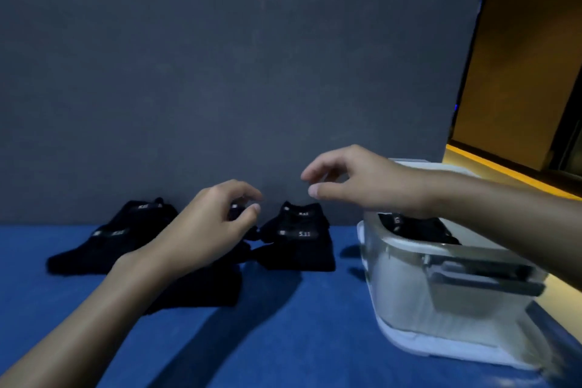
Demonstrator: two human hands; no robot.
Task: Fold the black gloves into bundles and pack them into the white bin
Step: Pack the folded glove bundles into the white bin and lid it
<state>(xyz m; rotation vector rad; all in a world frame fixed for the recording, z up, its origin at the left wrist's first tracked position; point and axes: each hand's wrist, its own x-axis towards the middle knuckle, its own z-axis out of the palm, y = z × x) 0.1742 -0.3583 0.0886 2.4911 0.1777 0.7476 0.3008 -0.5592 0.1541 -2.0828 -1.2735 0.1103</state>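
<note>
While our left hand (208, 230) hovered over the black gloves (297, 238) with fingers curled (gripping nothing we could see), our right hand (356, 179) hung spread and empty. Beside it, the white bin (441, 287) held a bundle (419, 227).

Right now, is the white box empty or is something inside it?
Not empty. The white bin has no lid on, and black gloves show inside under its rim.

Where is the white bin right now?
In the head view, the white translucent plastic bin sits on the blue tabletop at the right, beneath the right forearm, with black gloves already inside it.
</note>
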